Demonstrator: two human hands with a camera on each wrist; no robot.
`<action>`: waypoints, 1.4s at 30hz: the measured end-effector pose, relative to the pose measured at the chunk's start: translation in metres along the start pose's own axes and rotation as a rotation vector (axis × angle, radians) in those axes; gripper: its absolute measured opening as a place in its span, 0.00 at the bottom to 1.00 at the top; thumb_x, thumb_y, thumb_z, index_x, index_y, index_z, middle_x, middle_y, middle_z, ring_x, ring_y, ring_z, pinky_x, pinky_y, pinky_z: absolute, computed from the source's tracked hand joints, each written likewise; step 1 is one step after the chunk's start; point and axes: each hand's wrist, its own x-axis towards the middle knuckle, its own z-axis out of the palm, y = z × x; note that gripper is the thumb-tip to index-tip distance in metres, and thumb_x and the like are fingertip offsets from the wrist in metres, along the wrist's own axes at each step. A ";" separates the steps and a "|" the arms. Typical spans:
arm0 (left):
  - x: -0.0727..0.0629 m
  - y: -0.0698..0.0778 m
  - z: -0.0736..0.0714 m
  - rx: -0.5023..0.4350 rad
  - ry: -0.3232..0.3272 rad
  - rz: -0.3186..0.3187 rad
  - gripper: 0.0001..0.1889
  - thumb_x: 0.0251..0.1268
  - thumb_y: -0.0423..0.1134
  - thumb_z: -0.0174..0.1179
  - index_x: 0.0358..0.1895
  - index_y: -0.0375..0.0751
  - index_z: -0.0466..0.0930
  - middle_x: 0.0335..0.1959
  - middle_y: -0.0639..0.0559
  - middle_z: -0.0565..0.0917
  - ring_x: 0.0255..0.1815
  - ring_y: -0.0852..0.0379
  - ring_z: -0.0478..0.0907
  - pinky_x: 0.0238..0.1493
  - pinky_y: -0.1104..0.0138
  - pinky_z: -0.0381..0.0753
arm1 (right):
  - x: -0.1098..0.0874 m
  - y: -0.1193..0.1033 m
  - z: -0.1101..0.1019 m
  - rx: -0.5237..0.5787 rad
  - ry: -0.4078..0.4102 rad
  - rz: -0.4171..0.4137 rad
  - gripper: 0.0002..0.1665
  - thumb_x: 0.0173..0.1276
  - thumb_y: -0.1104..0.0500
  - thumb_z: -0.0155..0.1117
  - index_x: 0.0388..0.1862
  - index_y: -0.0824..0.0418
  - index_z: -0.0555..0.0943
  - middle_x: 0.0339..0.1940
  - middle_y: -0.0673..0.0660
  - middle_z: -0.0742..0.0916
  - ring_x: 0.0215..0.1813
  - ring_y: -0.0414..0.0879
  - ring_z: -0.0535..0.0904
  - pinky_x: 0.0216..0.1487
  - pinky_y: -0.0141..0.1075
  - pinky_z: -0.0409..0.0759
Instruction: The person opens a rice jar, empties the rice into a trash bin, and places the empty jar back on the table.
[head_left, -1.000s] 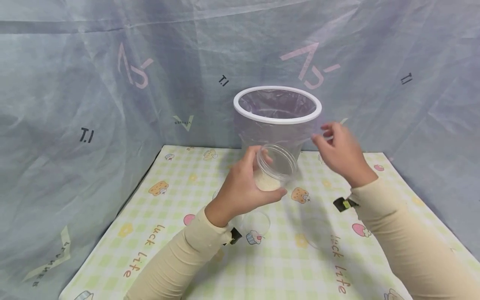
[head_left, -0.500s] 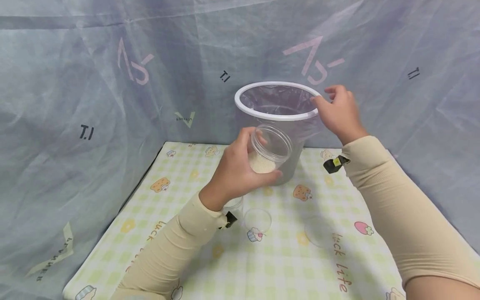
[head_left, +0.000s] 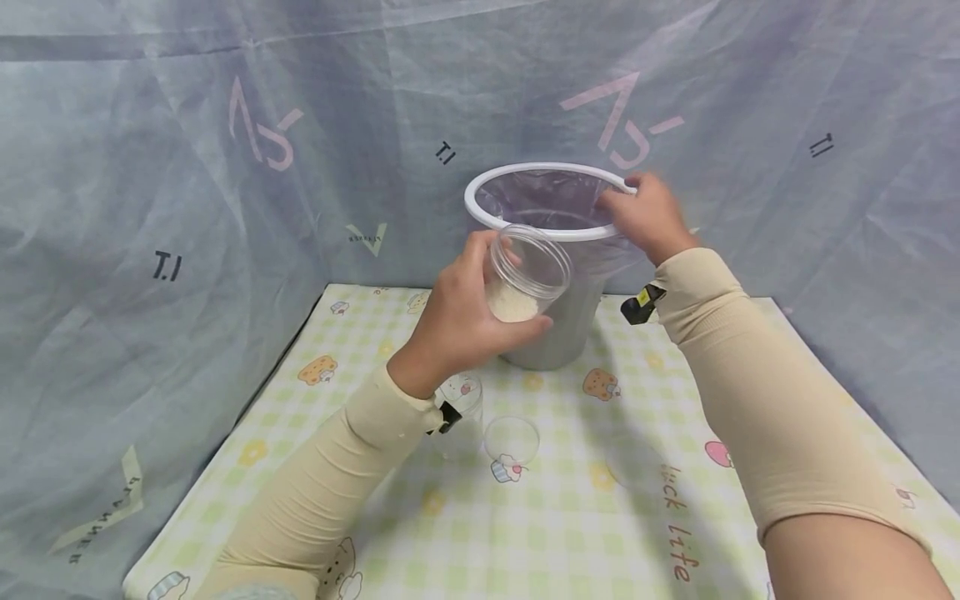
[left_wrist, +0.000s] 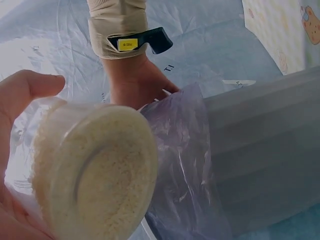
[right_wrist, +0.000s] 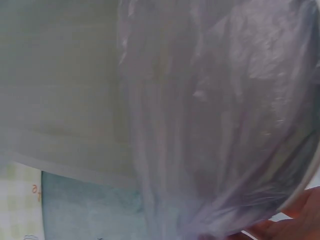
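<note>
In the head view my left hand (head_left: pixel 457 317) grips a clear, round plastic jar (head_left: pixel 534 271) from its left side. White grains that look like rice (head_left: pixel 513 302) lie low in the jar, which is tilted. Its open mouth is in front of the bin's near rim. My right hand (head_left: pixel 652 218) grips the right side of the white rim (head_left: pixel 551 234) of a grey trash bin (head_left: pixel 551 337), thumb inside. A thin plastic liner (left_wrist: pixel 180 150) hangs over the bin's outside. The right wrist view shows the liner filling much of the frame, with fingers (right_wrist: pixel 295 220) at the rim.
Below my left wrist a second clear container (head_left: pixel 461 421) stands on the checked tablecloth (head_left: pixel 555 533). A clear round lid (head_left: pixel 512 442) lies beside it, and a fainter round outline shows farther right. Blue-grey cloth (head_left: pixel 375 125) hangs behind and along both sides.
My right hand has moved up and left from beside the bin onto its rim and taken hold. My left hand has raised the jar toward the bin, slightly left.
</note>
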 end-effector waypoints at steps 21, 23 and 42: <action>0.033 -0.002 -0.017 0.110 0.002 -0.014 0.48 0.41 0.51 0.82 0.66 0.42 0.65 0.53 0.52 0.84 0.50 0.58 0.81 0.51 0.64 0.79 | 0.006 0.011 0.009 -0.056 -0.018 -0.053 0.30 0.63 0.59 0.54 0.63 0.71 0.74 0.58 0.69 0.80 0.55 0.61 0.73 0.60 0.53 0.72; 0.040 -0.003 -0.018 0.114 0.002 -0.013 0.48 0.41 0.50 0.82 0.67 0.42 0.65 0.53 0.53 0.84 0.51 0.59 0.82 0.52 0.65 0.79 | 0.006 0.010 0.009 -0.068 -0.027 -0.053 0.32 0.64 0.59 0.52 0.65 0.72 0.74 0.60 0.69 0.80 0.55 0.62 0.73 0.59 0.53 0.72; 0.087 -0.018 -0.031 0.356 -0.103 -0.167 0.42 0.45 0.55 0.75 0.64 0.47 0.64 0.52 0.53 0.79 0.45 0.54 0.78 0.40 0.59 0.76 | 0.003 -0.001 0.009 -0.045 -0.097 -0.028 0.38 0.63 0.62 0.48 0.74 0.73 0.68 0.66 0.71 0.78 0.58 0.60 0.73 0.61 0.52 0.74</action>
